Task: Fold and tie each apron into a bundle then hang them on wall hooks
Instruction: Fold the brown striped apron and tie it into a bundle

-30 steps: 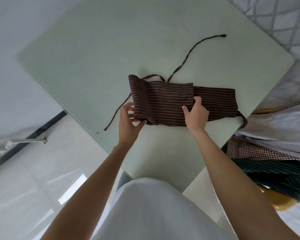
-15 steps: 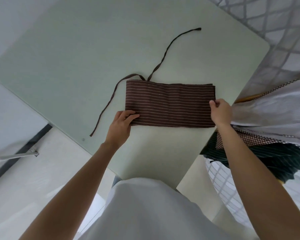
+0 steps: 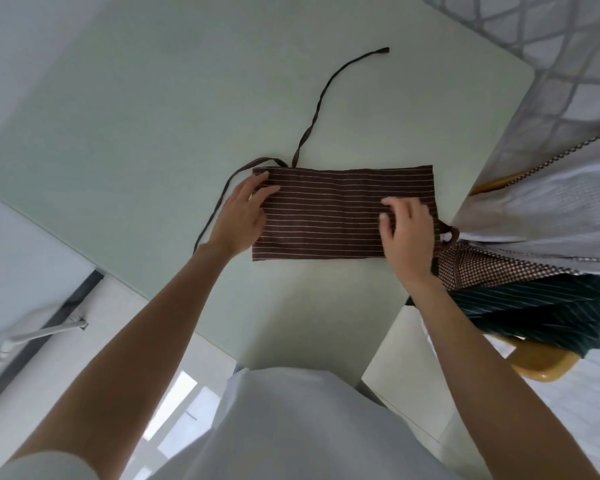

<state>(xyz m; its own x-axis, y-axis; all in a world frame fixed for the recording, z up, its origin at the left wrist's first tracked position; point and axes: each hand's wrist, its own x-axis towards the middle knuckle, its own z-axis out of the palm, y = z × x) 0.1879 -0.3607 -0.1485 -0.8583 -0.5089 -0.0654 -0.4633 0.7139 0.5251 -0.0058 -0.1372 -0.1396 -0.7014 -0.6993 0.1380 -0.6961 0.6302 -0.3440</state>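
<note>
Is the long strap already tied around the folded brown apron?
No, the strap lies loose on the table, stretching away from the apron.

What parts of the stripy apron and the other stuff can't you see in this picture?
All in the head view:
- Brown striped apron: its right end is covered by the right hand, its left edge partly by the left hand.
- Lower left strap: its end runs behind the left wrist.
- Pile of other aprons: cut off by the right edge; how many cannot be told.
- Wall hooks: not in view.
</note>
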